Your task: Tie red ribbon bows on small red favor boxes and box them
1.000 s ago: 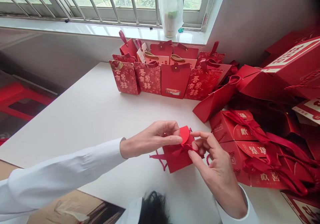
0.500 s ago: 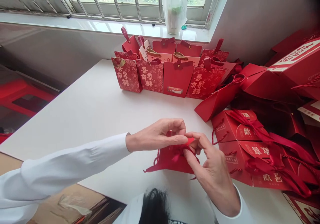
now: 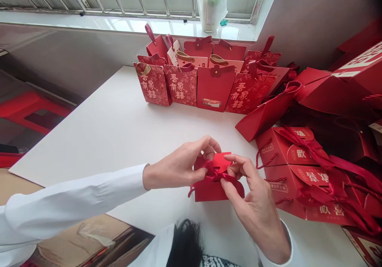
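A small red gift box (image 3: 209,194) stands on the white table in front of me, with a dark red ribbon (image 3: 217,174) tied in a bow across its top. My left hand (image 3: 186,161) has its thumb and fingers curled round the bow's left loop. On the other side, my right hand (image 3: 253,193) pinches the right loop between thumb and fingers. Between the hands a bright red flap or card (image 3: 222,161) shows behind the knot. A twisted red cord hangs at the box's left side. My fingers partly hide the top of the box.
Several red gift bags (image 3: 182,86) stand in rows at the table's back, below the window sill. Red boxes with ribbons (image 3: 307,175) are piled close to my right hand. The white table (image 3: 113,131) extends left. Cardboard (image 3: 80,239) lies below its front edge.
My left hand has moved from above the box down onto the bow's left side. The ribbon, earlier trailing left in a long tail, now sits in loops. My right hand still pinches its side.
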`<state>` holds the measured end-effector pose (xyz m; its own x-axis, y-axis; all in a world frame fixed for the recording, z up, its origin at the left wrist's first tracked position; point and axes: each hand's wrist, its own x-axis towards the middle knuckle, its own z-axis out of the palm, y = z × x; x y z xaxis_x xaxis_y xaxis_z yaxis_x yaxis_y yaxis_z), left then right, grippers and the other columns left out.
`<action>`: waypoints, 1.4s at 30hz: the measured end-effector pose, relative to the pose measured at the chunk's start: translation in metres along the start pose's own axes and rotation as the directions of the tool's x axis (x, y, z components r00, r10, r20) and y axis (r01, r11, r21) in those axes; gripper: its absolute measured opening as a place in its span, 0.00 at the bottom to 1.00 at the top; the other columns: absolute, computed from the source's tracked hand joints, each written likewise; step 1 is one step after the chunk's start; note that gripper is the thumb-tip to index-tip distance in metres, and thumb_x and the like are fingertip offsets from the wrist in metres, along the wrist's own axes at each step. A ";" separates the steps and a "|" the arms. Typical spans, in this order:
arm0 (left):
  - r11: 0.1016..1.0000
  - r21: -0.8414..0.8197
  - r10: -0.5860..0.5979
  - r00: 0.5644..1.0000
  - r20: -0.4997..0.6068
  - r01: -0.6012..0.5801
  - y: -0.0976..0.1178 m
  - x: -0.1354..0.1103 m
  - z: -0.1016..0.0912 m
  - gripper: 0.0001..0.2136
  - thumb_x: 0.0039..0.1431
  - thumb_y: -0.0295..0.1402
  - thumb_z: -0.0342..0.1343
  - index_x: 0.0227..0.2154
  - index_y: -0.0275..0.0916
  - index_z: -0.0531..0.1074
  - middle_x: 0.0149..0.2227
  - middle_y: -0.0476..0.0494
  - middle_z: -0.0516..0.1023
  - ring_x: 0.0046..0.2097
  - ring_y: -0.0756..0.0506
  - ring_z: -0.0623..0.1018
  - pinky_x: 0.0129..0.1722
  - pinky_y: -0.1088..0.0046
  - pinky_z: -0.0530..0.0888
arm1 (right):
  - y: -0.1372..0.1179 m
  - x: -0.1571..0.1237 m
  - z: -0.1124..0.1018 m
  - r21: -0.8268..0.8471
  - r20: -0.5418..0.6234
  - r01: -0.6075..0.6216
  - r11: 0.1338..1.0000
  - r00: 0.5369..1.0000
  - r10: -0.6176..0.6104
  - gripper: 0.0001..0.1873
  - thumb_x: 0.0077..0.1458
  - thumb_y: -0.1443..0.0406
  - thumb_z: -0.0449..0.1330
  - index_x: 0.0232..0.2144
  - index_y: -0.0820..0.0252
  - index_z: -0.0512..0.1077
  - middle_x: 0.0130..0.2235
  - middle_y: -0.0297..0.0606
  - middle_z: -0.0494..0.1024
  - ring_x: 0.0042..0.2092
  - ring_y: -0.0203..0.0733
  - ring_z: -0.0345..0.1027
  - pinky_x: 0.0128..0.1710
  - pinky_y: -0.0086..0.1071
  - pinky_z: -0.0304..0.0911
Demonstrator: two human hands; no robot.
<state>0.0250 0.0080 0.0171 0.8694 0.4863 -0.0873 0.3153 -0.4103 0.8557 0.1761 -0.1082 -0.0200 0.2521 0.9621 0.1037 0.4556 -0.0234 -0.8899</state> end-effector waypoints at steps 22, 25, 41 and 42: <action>0.943 0.330 0.071 0.940 -0.334 0.046 -0.007 -0.013 0.029 0.07 0.60 0.26 0.45 0.42 0.39 0.61 0.30 0.51 0.70 0.30 0.52 0.71 0.31 0.76 0.67 | 0.004 -0.012 -0.003 0.013 0.030 -0.026 1.000 0.999 0.025 0.17 0.54 0.62 0.59 0.47 0.53 0.64 0.32 0.31 0.71 0.34 0.37 0.66 0.30 0.27 0.63; 0.897 0.442 0.165 0.926 -0.341 0.003 -0.012 -0.013 0.031 0.11 0.59 0.23 0.44 0.44 0.37 0.60 0.30 0.50 0.70 0.30 0.51 0.71 0.31 0.76 0.68 | 0.004 -0.015 -0.003 -0.020 0.035 -0.049 0.999 0.998 0.049 0.17 0.55 0.62 0.58 0.48 0.52 0.64 0.32 0.32 0.71 0.34 0.37 0.66 0.20 0.23 0.58; 0.723 0.680 0.383 0.890 -0.249 -0.122 -0.019 -0.012 0.031 0.13 0.57 0.19 0.38 0.44 0.36 0.58 0.29 0.48 0.72 0.27 0.51 0.71 0.26 0.78 0.68 | -0.003 -0.021 -0.004 -0.169 -0.036 0.003 0.986 0.999 -0.009 0.17 0.60 0.59 0.54 0.50 0.55 0.64 0.35 0.38 0.70 0.36 0.42 0.66 0.21 0.26 0.62; 0.729 0.674 0.379 0.891 -0.251 -0.120 -0.019 -0.012 0.031 0.13 0.57 0.19 0.38 0.44 0.37 0.58 0.29 0.48 0.72 0.27 0.51 0.72 0.26 0.78 0.68 | -0.003 -0.021 -0.004 -0.186 -0.040 0.011 0.982 0.999 -0.018 0.16 0.60 0.59 0.53 0.50 0.55 0.64 0.35 0.39 0.69 0.36 0.42 0.66 0.23 0.28 0.64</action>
<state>0.0203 -0.0138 -0.0144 0.7983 0.4716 0.3746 0.3821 -0.8773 0.2903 0.1722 -0.1297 -0.0175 0.2776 0.9508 0.1378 0.6091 -0.0633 -0.7906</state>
